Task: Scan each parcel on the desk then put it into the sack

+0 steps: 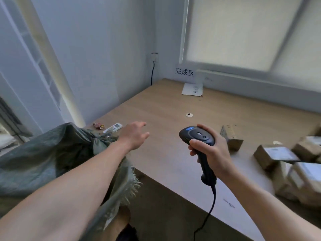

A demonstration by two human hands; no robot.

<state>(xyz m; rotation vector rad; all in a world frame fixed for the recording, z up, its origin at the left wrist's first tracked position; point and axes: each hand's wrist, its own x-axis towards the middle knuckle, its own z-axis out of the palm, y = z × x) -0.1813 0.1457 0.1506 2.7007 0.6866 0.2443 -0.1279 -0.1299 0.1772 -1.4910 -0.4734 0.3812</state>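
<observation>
Scanner (198, 136) is in the right hand (213, 152), above the desk's (165, 105) near half. Fingers are curled round the grip, thumb lies along the head, and the nose points away from the person. Probably held this way so the trigger is ready and the other hand is free for parcels. Cable (208, 211) drops from the grip past the desk's front edge.

Left hand (134, 134) is empty: fingers straight, loosely spread, palm down, over the desk's left part just beyond the sack's mouth. Can't tell whether it touches the desk top. It touches no parcel.

Sack (52, 153) slumps against the desk's left edge, its frayed mouth lapping the corner. That placement looks meant to let a scanned parcel go straight off the desk into it. Contents not visible.

Parcels (274, 155) are brown boxes with white labels, heaped at the desk's right end, several touching or overlapping. One small box (231, 138) stands apart from the heap, nearer the desk's middle, just beyond the right hand. It's the likely next pick, judgement only.

Also on the desk: remote (113, 127) and crumpled wrapper (98, 126) at the left edge, white sheet (192, 89) at the far edge.

Nothing is under the scanner, so this reads as a moment between parcels.
</observation>
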